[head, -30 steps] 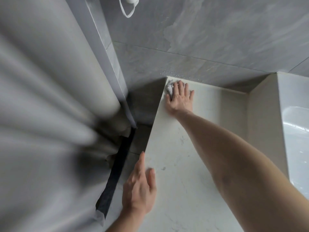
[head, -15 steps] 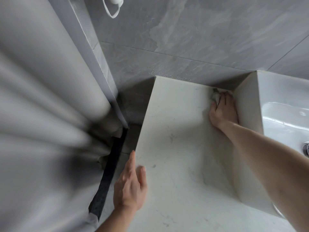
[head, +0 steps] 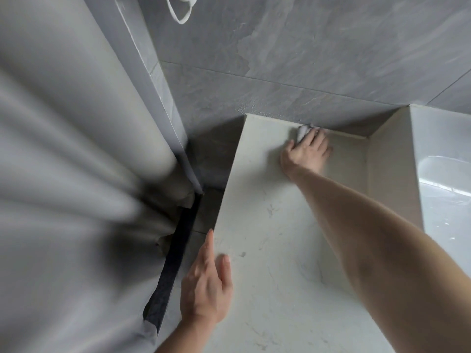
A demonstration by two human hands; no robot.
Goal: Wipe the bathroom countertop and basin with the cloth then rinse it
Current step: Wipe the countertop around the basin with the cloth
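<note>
Currently I see the right hand (head: 305, 151) at about 1 o'clock from frame centre, fingers laid fairly straight and close together, pressing a small bunched cloth (head: 303, 131) flat onto the countertop (head: 270, 250). Cloth sits at the counter's back edge, touching or just short of the grey tiled wall (head: 305, 59); only its pale tip shows past the fingertips. Right forearm runs diagonally down to 4 o'clock.

Left hand (head: 206, 281) is at 6 o'clock, fingers straight and together, thumb lying on the counter's top, the other fingers running along its left edge. It holds nothing.

Basin (head: 448, 174) is at 3 o'clock, white, raised above the counter, its beige side wall facing the right hand; hand and basin are apart.

Shower curtain (head: 63, 174) fills the 9 o'clock side, blurred. A white loop (head: 181, 14) hangs on the wall at 12 o'clock. I can't tell whether the counter is wet.
</note>
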